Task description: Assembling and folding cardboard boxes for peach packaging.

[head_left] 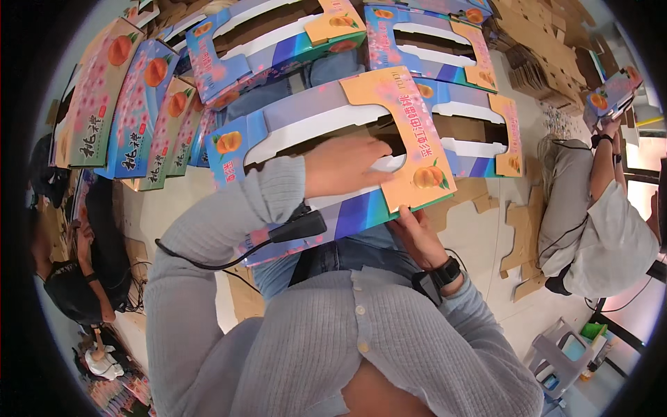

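Right grip (422,240) at 4 o'clock on the held box (354,210): pinching the near edge, some fingers hidden underneath. Left grip (347,167) reaches across the box's window, fingers bent toward the white flap (390,164) at its 3 o'clock end; can't tell from here if it pinches anything. Held box is over the person's denim lap (330,256), yellow panel (417,149) at 3. Black cable connector (299,226) by left wrist, black watch (446,272) on right.

Clock centred on held box, 12 away from the person: similar windowed boxes at 11 (295,48), 1 and between 2 and 3. Leaning printed cartons (132,104) between 9 and 10. Stacked flat cardboard (545,78) at 2. Cardboard cutouts (524,240) on pale floor (481,243) near 4. Co-worker (601,243) in pale shirt between 3 and 4, holding a printed box (610,96). Someone in dark clothes (76,288) near 8. Grey stool (549,354) between 4 and 5.
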A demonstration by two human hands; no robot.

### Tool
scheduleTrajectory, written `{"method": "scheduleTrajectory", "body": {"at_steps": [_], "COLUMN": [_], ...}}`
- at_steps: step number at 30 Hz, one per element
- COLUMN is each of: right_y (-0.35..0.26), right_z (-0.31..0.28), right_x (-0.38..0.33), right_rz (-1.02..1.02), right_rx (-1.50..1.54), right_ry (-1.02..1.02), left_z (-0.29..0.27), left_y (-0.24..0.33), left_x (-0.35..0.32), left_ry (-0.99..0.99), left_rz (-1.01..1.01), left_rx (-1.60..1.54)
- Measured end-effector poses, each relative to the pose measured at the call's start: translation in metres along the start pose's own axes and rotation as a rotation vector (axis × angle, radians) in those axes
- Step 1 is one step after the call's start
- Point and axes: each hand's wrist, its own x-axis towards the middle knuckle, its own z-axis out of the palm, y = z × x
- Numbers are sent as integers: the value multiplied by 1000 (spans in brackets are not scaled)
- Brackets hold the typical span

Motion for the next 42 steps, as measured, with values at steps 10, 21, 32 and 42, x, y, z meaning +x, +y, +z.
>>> {"method": "scheduleTrajectory", "body": {"at_steps": [10,21,32,42], "right_y": [2,14,-87,-185], "right_z": [-3,16,-99,-175], "right_x": [4,16,43,150], "right_rz": [-4,-126,-448,-442], "right_rx": [-23,116,264,357], "right_ry": [31,162,294,458], "left_z": [-3,-17,-64,-31], "left_y": [-54,-55,-26,-69], "left_x": [11,-14,-129,-134], "left_ry": [419,384,780,683], "left_rz": [73,71,-103,-206], "left_rx": [445,7,-263,-410]}}
